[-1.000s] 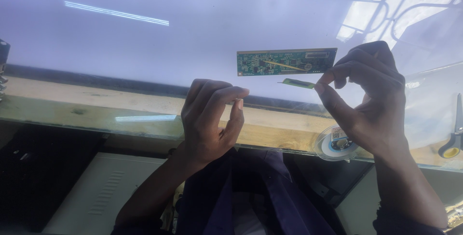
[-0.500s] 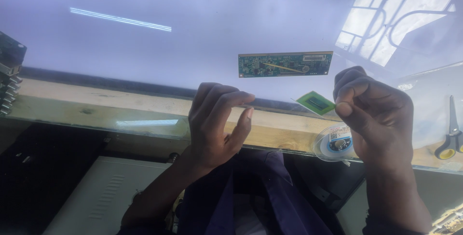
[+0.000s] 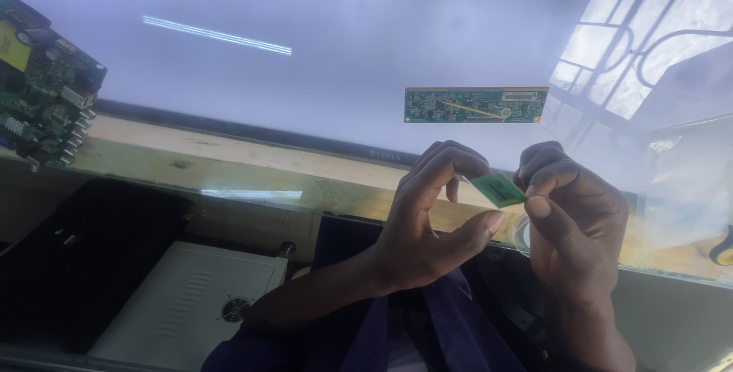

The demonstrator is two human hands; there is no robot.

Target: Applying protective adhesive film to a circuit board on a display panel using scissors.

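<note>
While we look down from the head camera, our right hand (image 3: 576, 227) pinches a small green circuit piece (image 3: 498, 189) between thumb and forefinger, its fingers curled closed around one end. Our left hand (image 3: 427, 223) meets it from the other side: the forefinger arches over the top of the piece and the thumb reaches up from below, its tip just beside the lower edge, so that the hand is narrowed to a pinch about the piece; whether both tips actually touch it we cannot tell. The piece is tilted, held in the air between the two hands, above the near edge of the wooden counter (image 3: 229, 162).

Beyond the hands lies a large, glossy display panel (image 3: 343, 44), pale and reflective, showing the mirrored outline of a window at upper right. A long, narrow green circuit board (image 3: 476, 105) rests flat on the panel, well above the hands and apart from them. At far left a larger green board crowded with components (image 3: 46, 82) stands at the panel's edge. Below the counter, at lower left, we see a black flat case (image 3: 76, 257) beside a white box with a vent grille (image 3: 191, 303). A yellow-handled tool (image 3: 721, 246) shows partly at the right edge.
</note>
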